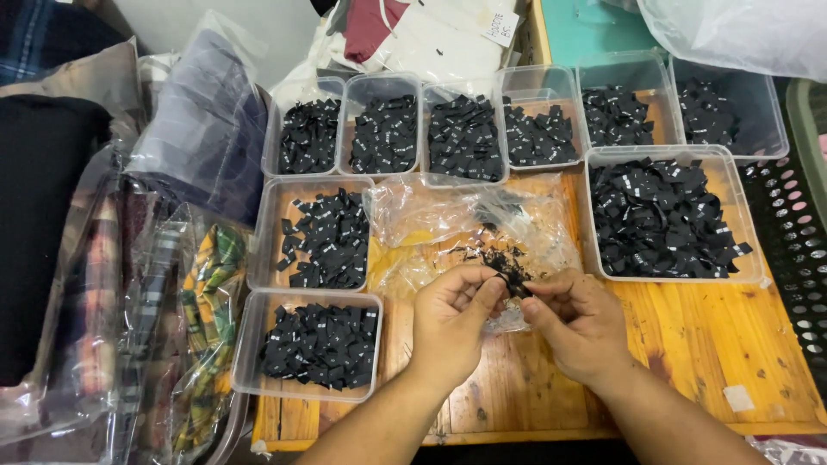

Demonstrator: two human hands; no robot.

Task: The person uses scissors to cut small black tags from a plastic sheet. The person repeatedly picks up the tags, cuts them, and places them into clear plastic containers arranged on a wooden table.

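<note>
My left hand (pixel 452 314) and my right hand (pixel 577 319) meet over the wooden table (pixel 715 344), both pinching a small clump of black fabric labels (pixel 510 271) between thumbs and fingertips. Under them lies a crumpled clear plastic bag (pixel 431 215) with a few loose black labels on it. Several clear plastic tubs hold sorted black labels: one near my left hand (pixel 258 379), one above it (pixel 267 250), a large one to the right (pixel 741 215), and a row at the back (pixel 543 82).
Folded plaid garments in clear bags (pixel 189 319) are piled at the left edge. White and red bagged items (pixel 431 34) lie behind the tubs. A black perforated basket (pixel 797 258) stands at the right. A clear bag (pixel 741 30) sits at top right.
</note>
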